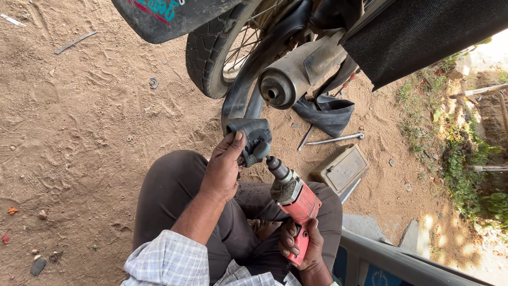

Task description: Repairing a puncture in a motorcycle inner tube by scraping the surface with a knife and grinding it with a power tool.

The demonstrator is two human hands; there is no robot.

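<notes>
Head view: left hand (pixel 225 167) gripping folded black inner tube (pixel 251 135); right hand (pixel 302 244) clenched round red power drill (pixel 293 201), tip touching tube just beside left thumb.

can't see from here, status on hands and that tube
Left hand pinching inner tube. Right hand gripping red drill, tip on tube. Nothing in the way.

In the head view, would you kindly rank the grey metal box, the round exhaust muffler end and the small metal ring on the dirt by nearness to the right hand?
From the right hand, gripping the red power drill:
1. Grey metal box, on the ground up and right.
2. Round exhaust muffler end, higher, under the motorcycle.
3. Small metal ring, far up-left on the dirt.
</notes>
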